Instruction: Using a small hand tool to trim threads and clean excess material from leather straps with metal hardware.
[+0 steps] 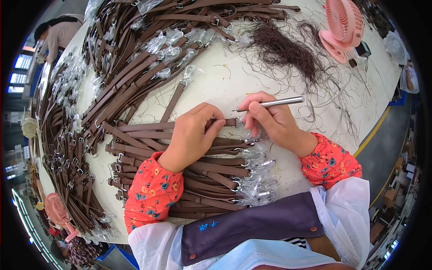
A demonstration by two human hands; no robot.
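Note:
My left hand [195, 135] pinches a brown leather strap [152, 126] between thumb and fingers, close to its right end. That end carries a metal ring and a clear plastic wrapper [240, 121]. In my right hand [270, 118] is a slim silver metal pen-like tool [283, 101] with a fine tip pointing left, just above the strap's end. Whether my lower right fingers touch the wrapped fitting cannot be made out. Under my left forearm lies a row of similar straps [216, 167], with buckles at the left and plastic-wrapped metal clips [260, 182] at the right.
More straps [135, 81] are heaped at the back left, and another bundle [67, 168] lies along the left. A tangle of dark threads [287, 49] sits at the back, near a pink fan [344, 23]. Other people [60, 33] are around the white table [216, 84].

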